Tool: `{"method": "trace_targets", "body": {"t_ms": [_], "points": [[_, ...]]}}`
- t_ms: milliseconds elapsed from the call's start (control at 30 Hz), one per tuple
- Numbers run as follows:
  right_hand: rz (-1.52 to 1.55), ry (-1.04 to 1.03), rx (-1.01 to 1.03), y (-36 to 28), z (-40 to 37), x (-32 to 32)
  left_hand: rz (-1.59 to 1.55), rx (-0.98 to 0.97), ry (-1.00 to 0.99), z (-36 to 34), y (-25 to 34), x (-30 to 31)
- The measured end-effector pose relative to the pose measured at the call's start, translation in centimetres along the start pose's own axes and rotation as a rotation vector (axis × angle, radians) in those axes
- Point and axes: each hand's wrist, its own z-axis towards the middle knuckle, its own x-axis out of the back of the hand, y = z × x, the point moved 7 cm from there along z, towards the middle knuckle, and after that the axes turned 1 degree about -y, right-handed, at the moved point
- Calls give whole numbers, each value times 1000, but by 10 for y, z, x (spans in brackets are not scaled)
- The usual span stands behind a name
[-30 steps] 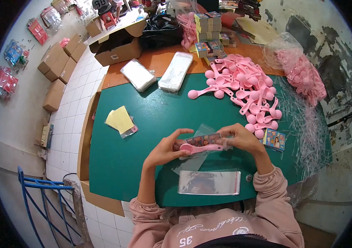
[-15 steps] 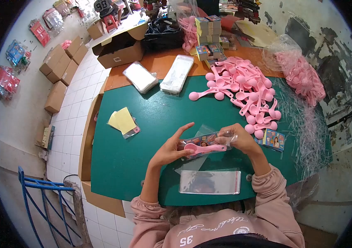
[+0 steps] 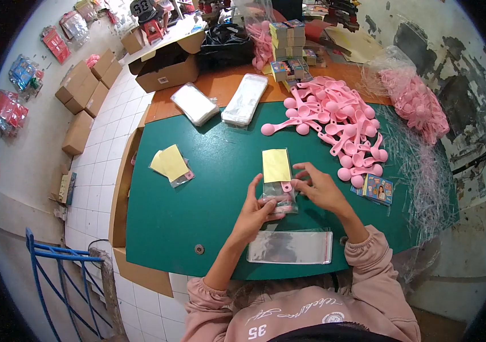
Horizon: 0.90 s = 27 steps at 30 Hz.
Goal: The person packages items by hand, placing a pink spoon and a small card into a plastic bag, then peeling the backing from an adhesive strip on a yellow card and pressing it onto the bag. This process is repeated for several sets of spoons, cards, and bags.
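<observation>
My left hand point(image 3: 251, 221) grips the lower end of a clear plastic bag point(image 3: 280, 200), thumb on top. Inside it are a pink measuring spoon point(image 3: 287, 186), partly covered, and a card point(image 3: 277, 165) with its yellow side up. At the bag's right edge is my right hand point(image 3: 320, 187), its fingers apart and the fingertips close to the plastic. Just below both hands lies a stack of clear plastic bags point(image 3: 290, 247) on the green tabletop point(image 3: 208, 171).
Filled bags with yellow cards point(image 3: 170, 164) lie at the left. A heap of pink measuring spoons point(image 3: 340, 122) and printed cards point(image 3: 379, 190) are on the right. Two packs of clear bags point(image 3: 245, 101) sit farther back, near an open cardboard box point(image 3: 169, 73). Crumpled plastic point(image 3: 419, 188) covers the right edge.
The bag with the spoon has turned from lying sideways to upright, yellow card side now showing. My left hand has shifted to its lower end; my right hand has loosened from the bag's end.
</observation>
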Motion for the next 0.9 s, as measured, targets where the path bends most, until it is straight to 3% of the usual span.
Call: {"method": "trace_targets", "body": {"t_ms": [33, 167, 333, 367, 500, 567, 800, 900], "points": [[102, -86, -46, 9, 2, -9, 9, 4, -21, -1, 0, -2], [93, -72, -2, 12, 1, -14, -13, 65, -47, -7, -4, -6], [-492, 96, 508, -39, -30, -16, 33, 51, -72, -14, -8, -2], [-468, 1, 373, -34, -30, -22, 54, 57, -74, -14, -9, -2], [-662, 53, 411, -43, -36, -26, 51, 62, -66, -15, -9, 0], [-547, -73, 500, -48, -36, -31, 38, 58, -66, -16, -7, 0], [-371, -186, 495, -40, -21, -53, 52, 63, 36, -23, -4, 9], [-364, -318, 370, -37, -18, -63, 42, 44, 23, -21, -7, 11]]}}
